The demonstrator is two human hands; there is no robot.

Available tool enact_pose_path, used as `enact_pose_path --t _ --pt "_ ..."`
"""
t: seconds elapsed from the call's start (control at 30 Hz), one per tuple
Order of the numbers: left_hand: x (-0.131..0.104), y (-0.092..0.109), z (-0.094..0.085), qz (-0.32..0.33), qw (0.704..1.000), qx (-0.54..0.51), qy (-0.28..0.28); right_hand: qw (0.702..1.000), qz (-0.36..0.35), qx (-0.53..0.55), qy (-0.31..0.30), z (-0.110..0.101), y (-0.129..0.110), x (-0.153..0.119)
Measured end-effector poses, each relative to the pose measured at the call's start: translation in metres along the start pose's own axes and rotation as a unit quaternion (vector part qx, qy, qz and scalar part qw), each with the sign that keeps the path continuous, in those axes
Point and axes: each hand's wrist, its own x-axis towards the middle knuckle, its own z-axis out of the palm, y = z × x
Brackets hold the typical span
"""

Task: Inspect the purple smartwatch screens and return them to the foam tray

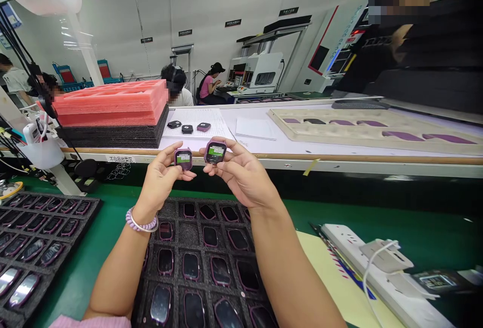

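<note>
Between thumb and fingers, my left hand [163, 169] grips a purple smartwatch body [183, 158] whose lit screen has a green band. My right hand [241, 169] pinches a second smartwatch [216, 152], also lit with a green and white display. The two watches are held up side by side, a small gap apart, screens facing me. Below my hands lies a black foam tray [188, 235] with several purple-framed watches in its pockets; one pocket in the second row holds no watch. My forearms hide parts of that tray.
Another watch tray [75, 245] lies left. Red foam trays [113, 104] stand stacked on the shelf near three small watch bodies [187, 129]. A beige tray [294, 132] holds purple pieces. A white power strip [377, 262] sits right. Several people are beyond, one person [377, 51] close at right.
</note>
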Motion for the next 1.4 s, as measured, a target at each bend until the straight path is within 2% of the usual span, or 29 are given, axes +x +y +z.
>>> enact_pose_path --t 0.83,1.1,1.23,1.4 --pt "-0.001 0.004 0.002 -0.016 1.0 -0.004 0.01 1.0 0.006 0.004 -0.005 0.002 0.002 0.0" --pt "0.0 0.004 -0.001 -0.002 1.0 -0.002 0.0 1.0 0.003 0.02 -0.006 0.002 0.003 0.0" --pt "0.014 0.009 -0.004 0.026 1.0 -0.005 0.009 1.0 0.0 0.02 0.0 0.0 0.002 0.001" --pt "0.053 0.023 -0.009 0.095 0.995 0.011 0.015 1.0 -0.002 0.021 0.005 -0.001 -0.002 0.0"
